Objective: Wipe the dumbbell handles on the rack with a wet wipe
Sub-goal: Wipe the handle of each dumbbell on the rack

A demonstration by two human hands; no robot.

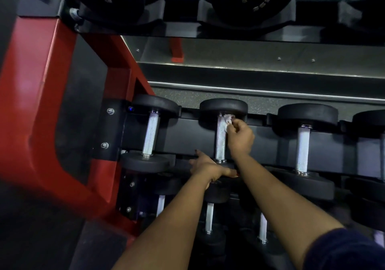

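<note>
Gym rack (pixel 187 136) fills my view, dumbbells (pixel 306 115) lined up beside its red frame (pixel 41 102). Second handle (pixel 220 144) from the red frame is in work: my right hand (pixel 241 138) pinches the wet wipe (pixel 228 119) against its far end, while my left hand (pixel 208 168) rests spread on the near end, gripping nothing. The wipe is limp, so I bunch it. The knurled steel looks rigid and heavy, and likely grabs the cloth.

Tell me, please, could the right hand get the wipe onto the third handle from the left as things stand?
Probably yes. The right hand pinches the wipe at the second handle, and the third handle beside it lies bare, with nothing between them.
</note>
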